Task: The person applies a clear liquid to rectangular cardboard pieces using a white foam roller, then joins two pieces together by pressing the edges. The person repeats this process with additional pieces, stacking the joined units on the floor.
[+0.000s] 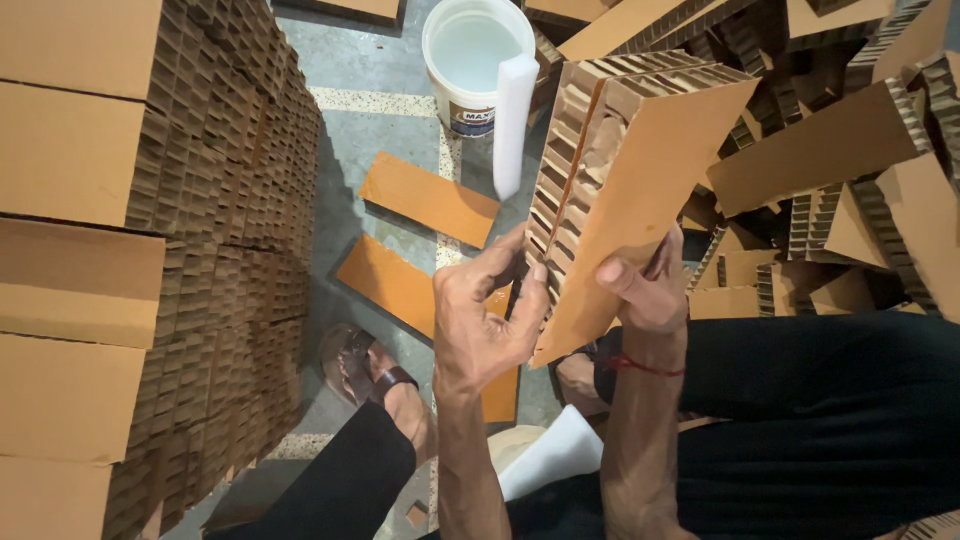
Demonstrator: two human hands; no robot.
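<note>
Stack at far left: a tall stack of honeycomb cardboard blocks [150, 270] fills the left edge, brown faces outward and cell edges toward the middle.
Floor: grey concrete floor [375, 130] with two flat orange-brown cardboard strips [428, 198] lying on it, one above the other, near the middle.
Foot: a foot in a brown sandal [362, 365] rests on the floor just right of the stack, below the strips.
Bucket: a white plastic bucket [470, 55] stands on the floor at the top centre; a white foam roller [514, 120] leans out over its rim.
Left hand: the left hand [485, 320] grips the lower left edge of the honeycomb cardboard panel [630, 190]; its fingers [530, 295] are curled shut around the open-celled edge, thumb side toward the camera.
Panel: held up in the air in front of the person, tilted, its smooth brown face turned to the right and the honeycomb edge to the left.
Right hand: the right hand [650, 290] holds the panel's lower right side, thumb pressed on the smooth face, the other fingers closed behind it.
Right side: a loose pile of honeycomb offcuts [850, 180] lies heaped beyond the person's dark trouser leg [820, 420].
</note>
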